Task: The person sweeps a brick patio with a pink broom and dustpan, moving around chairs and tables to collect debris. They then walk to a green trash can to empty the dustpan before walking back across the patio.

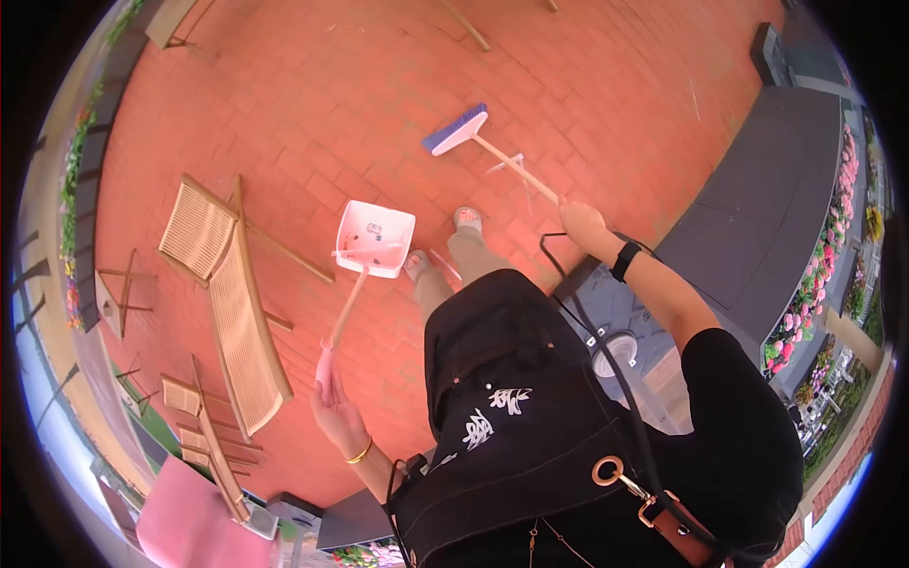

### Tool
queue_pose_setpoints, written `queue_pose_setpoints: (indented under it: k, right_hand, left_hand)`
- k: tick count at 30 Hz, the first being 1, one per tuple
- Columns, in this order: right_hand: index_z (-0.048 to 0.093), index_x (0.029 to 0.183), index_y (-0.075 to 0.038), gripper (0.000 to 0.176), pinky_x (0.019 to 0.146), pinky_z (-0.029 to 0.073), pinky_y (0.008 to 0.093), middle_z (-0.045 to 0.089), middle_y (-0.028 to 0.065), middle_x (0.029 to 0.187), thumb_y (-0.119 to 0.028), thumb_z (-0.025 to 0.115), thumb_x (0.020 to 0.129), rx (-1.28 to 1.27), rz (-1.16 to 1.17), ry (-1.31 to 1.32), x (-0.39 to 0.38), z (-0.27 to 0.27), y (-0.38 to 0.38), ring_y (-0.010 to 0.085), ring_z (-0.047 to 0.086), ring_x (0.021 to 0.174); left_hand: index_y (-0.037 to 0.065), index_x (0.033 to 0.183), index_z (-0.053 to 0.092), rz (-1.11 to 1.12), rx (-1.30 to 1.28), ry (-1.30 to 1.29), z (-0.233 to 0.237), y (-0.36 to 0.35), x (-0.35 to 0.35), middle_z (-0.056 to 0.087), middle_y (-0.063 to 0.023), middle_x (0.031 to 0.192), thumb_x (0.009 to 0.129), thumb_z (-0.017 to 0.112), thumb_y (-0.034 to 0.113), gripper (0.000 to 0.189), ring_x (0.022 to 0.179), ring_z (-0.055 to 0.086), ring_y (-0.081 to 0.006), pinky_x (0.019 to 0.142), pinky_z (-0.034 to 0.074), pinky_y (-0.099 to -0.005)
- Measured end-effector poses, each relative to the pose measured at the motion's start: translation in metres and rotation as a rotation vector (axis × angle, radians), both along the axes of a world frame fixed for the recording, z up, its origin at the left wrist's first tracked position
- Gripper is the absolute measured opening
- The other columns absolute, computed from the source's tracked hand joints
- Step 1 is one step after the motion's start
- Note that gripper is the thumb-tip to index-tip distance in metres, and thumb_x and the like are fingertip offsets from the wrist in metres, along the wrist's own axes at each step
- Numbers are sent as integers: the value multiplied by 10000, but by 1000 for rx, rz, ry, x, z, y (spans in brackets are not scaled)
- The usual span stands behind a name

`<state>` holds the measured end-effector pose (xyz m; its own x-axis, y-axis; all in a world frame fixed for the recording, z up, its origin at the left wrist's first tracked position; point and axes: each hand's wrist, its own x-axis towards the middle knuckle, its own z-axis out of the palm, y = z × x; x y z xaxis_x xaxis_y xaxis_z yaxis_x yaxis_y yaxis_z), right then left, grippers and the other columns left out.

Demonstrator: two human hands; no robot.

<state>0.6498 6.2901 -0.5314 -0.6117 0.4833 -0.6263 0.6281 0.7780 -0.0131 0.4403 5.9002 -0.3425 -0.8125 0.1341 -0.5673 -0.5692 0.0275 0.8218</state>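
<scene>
My right hand (pixel 582 223) is closed around the wooden handle of a broom (pixel 458 131). The broom's pink head, with its purple-blue bristles, is over the brick floor ahead of me. In my left hand (pixel 341 418) is the pink grip of a long-handled dustpan (pixel 377 223). Its pale pink pan sits in front of my feet, with a few small dark bits of debris inside. Close to the broom handle, a whitish scrap (pixel 507 164) lies on the floor.
A slatted wooden chair (pixel 237 312) stands to the left, with more slatted chairs (pixel 204 421) behind it. A dark counter (pixel 748 199) edged with pink flowers (pixel 814 275) runs along the right. Thin pale strips (pixel 696 99) lie on the red brick floor (pixel 284 114).
</scene>
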Motion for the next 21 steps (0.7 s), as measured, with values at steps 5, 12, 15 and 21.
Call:
queue_pose_setpoints:
  k: [5,12,15,21]
  right_hand:
    - [562,985,0,256,331,386,319,471,80,504,-89,518,749,-597,-648,-64,43,100,14,175,477,372]
    - [538,954,26,242,336,393,334,517,168,555,-75,497,738,-469,-200,99,39,75,-22,232,526,405]
    - [517,919,44,227,441,439,401,548,249,670,-72,489,725,-368,87,218,-10,45,-36,318,576,546]
    - [548,902,21,237,580,450,426,559,242,689,-65,497,687,-262,314,324,-103,-11,-77,368,570,670]
  left_hand:
    - [-123,1133,394,243,66,44,-7,-55,42,426,-166,1204,845,310,185,430,1170,350,-200,974,262,-271]
    - [-162,1039,429,662,138,-16,-40,-93,87,475,-231,1103,821,389,104,347,1061,460,-248,892,400,-291]
    - [-163,1026,438,679,158,-19,-47,-112,103,493,-228,1078,821,386,101,338,1056,465,-251,886,405,-294]
    - [-162,1034,432,759,289,75,-77,-152,178,485,-230,1090,828,354,118,357,1078,447,-246,927,368,-293]
